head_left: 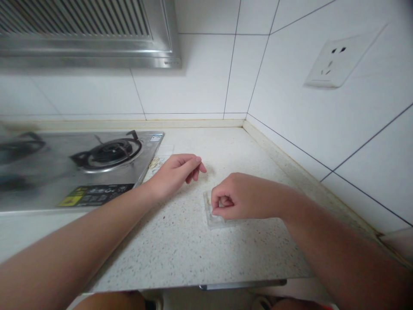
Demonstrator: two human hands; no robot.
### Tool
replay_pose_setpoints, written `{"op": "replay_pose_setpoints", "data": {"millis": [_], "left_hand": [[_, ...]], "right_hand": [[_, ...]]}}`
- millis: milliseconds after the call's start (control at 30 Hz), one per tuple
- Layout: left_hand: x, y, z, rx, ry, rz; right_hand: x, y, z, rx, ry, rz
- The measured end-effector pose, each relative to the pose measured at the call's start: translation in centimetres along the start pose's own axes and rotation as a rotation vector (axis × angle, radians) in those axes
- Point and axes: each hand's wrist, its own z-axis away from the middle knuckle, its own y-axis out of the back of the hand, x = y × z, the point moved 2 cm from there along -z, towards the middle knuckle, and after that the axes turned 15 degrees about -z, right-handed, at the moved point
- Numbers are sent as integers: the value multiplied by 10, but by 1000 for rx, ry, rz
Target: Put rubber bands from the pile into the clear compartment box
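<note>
My left hand (179, 172) hovers above the speckled countertop (180, 241), its thumb pressed against the index finger and the other fingers loosely curled. Anything pinched there is too small to make out. My right hand (232, 196) is closed in a pinch over a flat, clear plastic piece (211, 220), a shallow box or a bag; I cannot tell which. The hand covers most of it, and what the fingertips hold is hidden. Just beyond my left wrist, several small tan rings (156, 162) lie beside the stove's edge.
A steel gas stove (109, 202) with black burners (112, 150) occupies the left side. Above it hangs a range hood (171, 47). Tiled walls meet behind the counter, and a power socket (335, 60) is on the right wall. A handle (243, 284) shows below the front edge.
</note>
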Motion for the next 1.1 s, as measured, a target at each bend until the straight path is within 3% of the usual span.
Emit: {"op": "replay_pose_setpoints", "data": {"millis": [633, 900, 967, 1100], "left_hand": [[-2, 0, -1, -22, -30, 4], [-4, 2, 0, -23, -47, -135], [-5, 3, -1, -15, -50, -213], [-7, 9, -4, 19, -27, -317]], "right_hand": [[-11, 2, 3, -11, 7, 64], [-5, 1, 4, -58, -11, -26], [-1, 5, 4, -16, -13, -44], [13, 19, 4, 185, -18, -65]]}}
